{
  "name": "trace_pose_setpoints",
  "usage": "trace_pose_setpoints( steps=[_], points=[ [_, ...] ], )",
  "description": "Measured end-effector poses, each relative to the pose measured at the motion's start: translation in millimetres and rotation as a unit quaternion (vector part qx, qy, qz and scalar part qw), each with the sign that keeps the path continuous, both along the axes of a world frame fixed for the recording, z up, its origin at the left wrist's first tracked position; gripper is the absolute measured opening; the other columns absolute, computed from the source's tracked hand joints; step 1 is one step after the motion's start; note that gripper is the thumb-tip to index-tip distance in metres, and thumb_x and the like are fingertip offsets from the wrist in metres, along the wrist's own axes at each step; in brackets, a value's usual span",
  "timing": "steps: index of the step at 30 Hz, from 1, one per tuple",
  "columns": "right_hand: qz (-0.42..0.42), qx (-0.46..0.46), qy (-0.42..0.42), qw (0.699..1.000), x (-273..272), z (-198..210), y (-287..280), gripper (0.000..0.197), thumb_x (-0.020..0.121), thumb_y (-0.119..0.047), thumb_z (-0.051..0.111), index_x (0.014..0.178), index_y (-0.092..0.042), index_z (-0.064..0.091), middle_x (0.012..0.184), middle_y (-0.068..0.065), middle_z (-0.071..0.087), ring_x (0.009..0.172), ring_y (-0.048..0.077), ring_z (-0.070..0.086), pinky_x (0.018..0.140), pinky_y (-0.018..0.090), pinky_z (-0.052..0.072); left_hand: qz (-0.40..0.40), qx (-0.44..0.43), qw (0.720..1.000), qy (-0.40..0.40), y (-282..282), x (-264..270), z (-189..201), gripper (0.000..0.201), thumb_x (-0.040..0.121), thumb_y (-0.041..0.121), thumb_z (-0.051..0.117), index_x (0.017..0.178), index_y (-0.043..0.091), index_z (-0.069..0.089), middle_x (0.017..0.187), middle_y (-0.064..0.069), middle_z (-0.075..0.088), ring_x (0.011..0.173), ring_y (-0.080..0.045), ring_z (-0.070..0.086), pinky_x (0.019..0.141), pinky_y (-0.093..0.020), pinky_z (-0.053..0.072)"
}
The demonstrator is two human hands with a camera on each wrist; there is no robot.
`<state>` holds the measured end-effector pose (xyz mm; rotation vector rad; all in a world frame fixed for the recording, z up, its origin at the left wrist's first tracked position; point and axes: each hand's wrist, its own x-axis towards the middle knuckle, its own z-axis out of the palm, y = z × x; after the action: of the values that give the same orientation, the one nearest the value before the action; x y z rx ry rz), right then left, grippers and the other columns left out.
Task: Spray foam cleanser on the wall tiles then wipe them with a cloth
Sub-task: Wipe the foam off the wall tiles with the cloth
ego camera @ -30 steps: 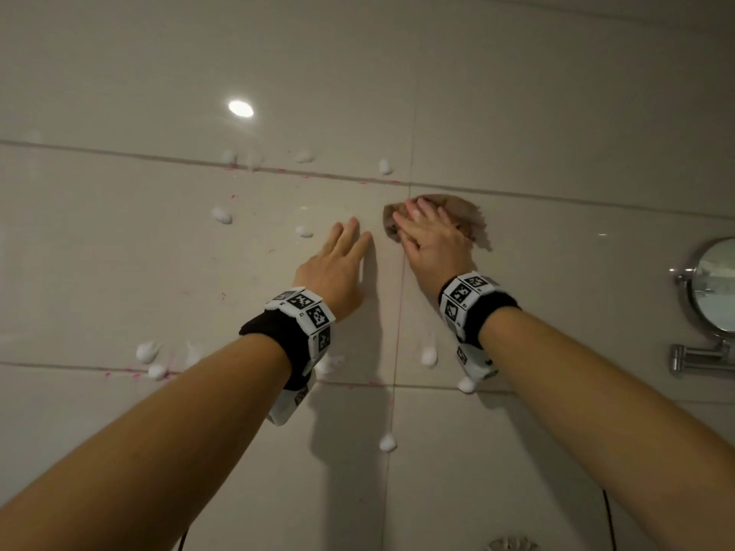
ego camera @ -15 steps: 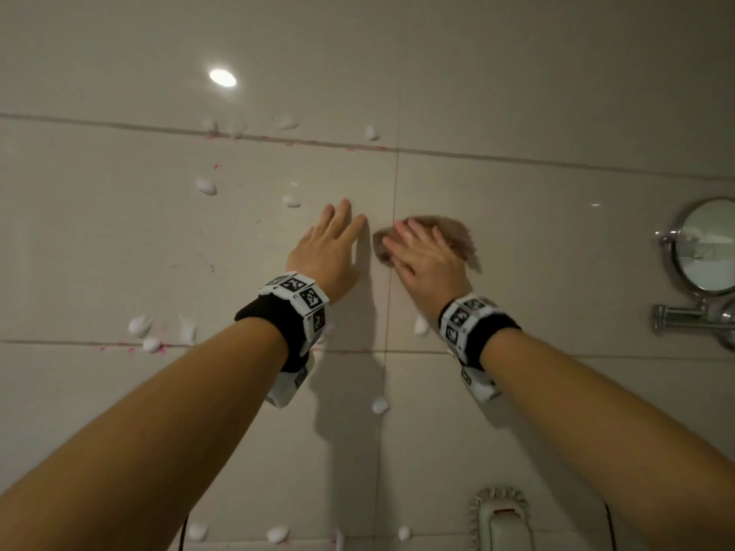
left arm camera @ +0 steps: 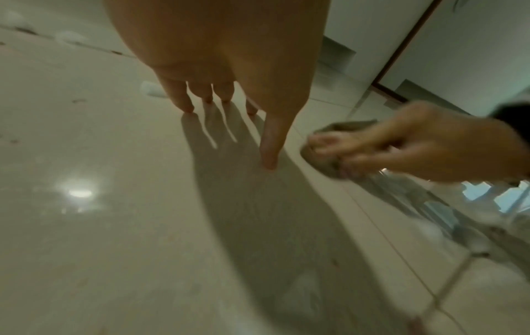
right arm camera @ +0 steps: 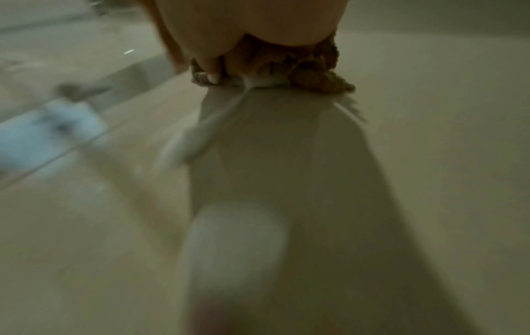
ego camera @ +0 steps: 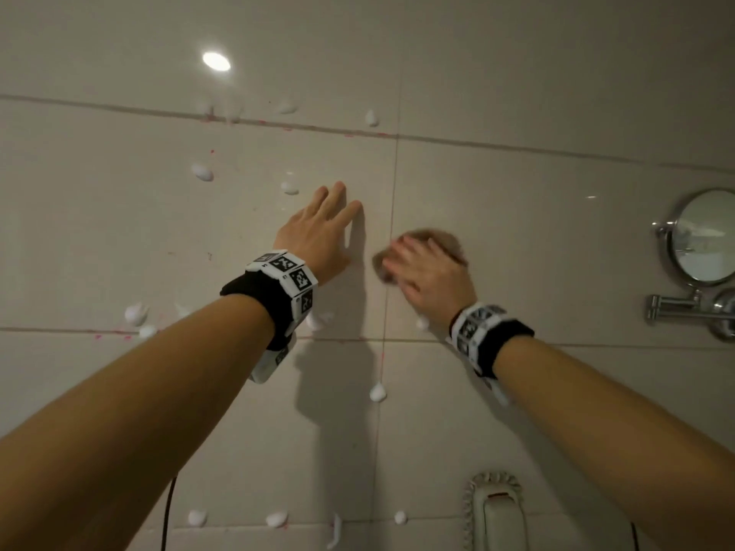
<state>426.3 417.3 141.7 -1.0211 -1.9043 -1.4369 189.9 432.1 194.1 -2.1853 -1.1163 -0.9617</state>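
Spraying looks done, wiping barely under way: right hand (ego camera: 425,268) is gripping crumpled brown cloth (ego camera: 447,240), pressing it on glossy beige wall tiles (ego camera: 537,240) at 4 o'clock of left hand (ego camera: 318,232), lying flat, fingers straight. White foam blobs (ego camera: 202,172) are sitting unwiped from 6 round to 12 o'clock

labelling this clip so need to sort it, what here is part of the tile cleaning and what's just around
Part of the job:
brown crumpled cloth gripped by the right hand
white foam blobs
glossy beige wall tiles
left hand flat on a tile

Just there:
round chrome wall mirror
white wall fixture with coiled cord
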Motion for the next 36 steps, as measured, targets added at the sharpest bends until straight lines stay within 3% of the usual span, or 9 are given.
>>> trace_pose_setpoints(
  steps=[3,5,8,11,16,19,23,30,36],
  points=[
    [-0.011,0.01,0.174,0.985,-16.5,66.7,0.7,0.039,0.097,-0.021,0.049,0.132,-0.016,0.065,0.147,0.01,0.053,0.138,0.03,0.047,0.115,0.049,0.032,0.003,0.0,1.0,-0.017,5.2,-6.1,14.2,0.091,0.085,0.039,0.072,0.155,0.03,0.015,0.166,0.001,-0.003,0.153,-0.023,0.001,0.117,-0.045,0.031],
    [-0.019,0.012,0.227,0.974,-28.9,67.6,6.2,0.04,0.1,-0.022,0.048,0.137,-0.017,0.06,0.152,0.008,0.048,0.143,0.029,0.04,0.118,0.052,0.029,-0.002,-0.01,1.0,-0.019,8.0,-9.4,17.5,0.093,0.085,0.041,0.072,0.156,0.03,0.013,0.167,0.002,-0.005,0.153,-0.022,-0.001,0.118,-0.044,0.027],
    [-0.005,0.046,0.164,0.985,-40.1,6.2,8.1,0.038,0.097,-0.023,0.047,0.13,-0.014,0.066,0.144,0.011,0.056,0.134,0.032,0.05,0.111,0.055,0.039,-0.015,-0.009,1.0,-0.022,9.8,-10.4,14.6,0.09,0.087,0.04,0.071,0.156,0.029,0.015,0.167,0.002,-0.005,0.153,-0.022,-0.002,0.118,-0.042,0.024],
    [0.012,0.013,0.101,0.995,-36.7,-40.1,5.4,0.035,0.098,-0.022,0.05,0.129,-0.018,0.067,0.143,0.007,0.058,0.135,0.027,0.051,0.112,0.05,0.037,-0.026,-0.005,1.0,-0.016,8.8,-9.8,17.4,0.083,0.089,0.034,0.068,0.155,0.028,0.017,0.167,0.001,-0.003,0.153,-0.022,0.0,0.118,-0.042,0.024],
    [-0.017,-0.018,0.175,0.984,-40.9,13.8,1.0,0.038,0.099,-0.023,0.05,0.136,-0.02,0.062,0.149,0.007,0.051,0.14,0.028,0.044,0.115,0.052,0.035,-0.013,-0.001,1.0,0.005,5.7,-12.5,26.7,0.081,0.091,0.029,0.065,0.155,0.029,0.016,0.167,0.0,-0.006,0.154,-0.022,0.0,0.117,-0.043,0.026],
    [-0.024,-0.048,0.288,0.956,-47.4,65.1,-1.2,0.045,0.106,-0.025,0.041,0.151,-0.021,0.043,0.163,0.009,0.027,0.151,0.028,0.02,0.123,0.049,0.014,0.003,0.016,1.0,-0.005,4.2,-12.9,36.4,0.09,0.086,0.034,0.071,0.155,0.028,0.013,0.165,-0.007,-0.014,0.153,-0.027,-0.005,0.12,-0.042,0.019],
    [-0.035,-0.029,0.36,0.932,-49.3,112.0,2.1,0.051,0.107,-0.026,0.03,0.158,-0.017,0.024,0.167,0.01,0.011,0.153,0.028,0.008,0.124,0.044,0.007,0.018,0.021,0.998,-0.048,3.3,-12.5,51.3,0.11,0.079,0.048,0.076,0.157,0.023,0.004,0.162,-0.013,-0.025,0.152,-0.032,-0.015,0.122,-0.044,0.006],
    [-0.033,0.018,0.398,0.916,-66.8,152.0,16.4,0.05,0.107,-0.025,0.031,0.157,-0.018,0.029,0.166,0.008,0.017,0.153,0.028,0.012,0.123,0.044,0.009,0.036,0.008,0.996,-0.083,8.5,-21.0,61.7,0.13,0.073,0.06,0.078,0.156,0.018,-0.012,0.16,-0.017,-0.03,0.15,-0.034,-0.021,0.122,-0.046,-0.001],
    [0.025,0.024,0.296,0.955,-105.9,145.3,30.6,0.045,0.106,-0.03,0.037,0.15,-0.022,0.045,0.162,0.006,0.031,0.151,0.026,0.022,0.123,0.044,0.013,0.029,0.008,0.992,-0.124,20.0,-44.8,64.5,0.137,0.068,0.059,0.082,0.156,0.018,-0.015,0.159,-0.017,-0.032,0.149,-0.032,-0.022,0.122,-0.046,0.001]
  ],
)
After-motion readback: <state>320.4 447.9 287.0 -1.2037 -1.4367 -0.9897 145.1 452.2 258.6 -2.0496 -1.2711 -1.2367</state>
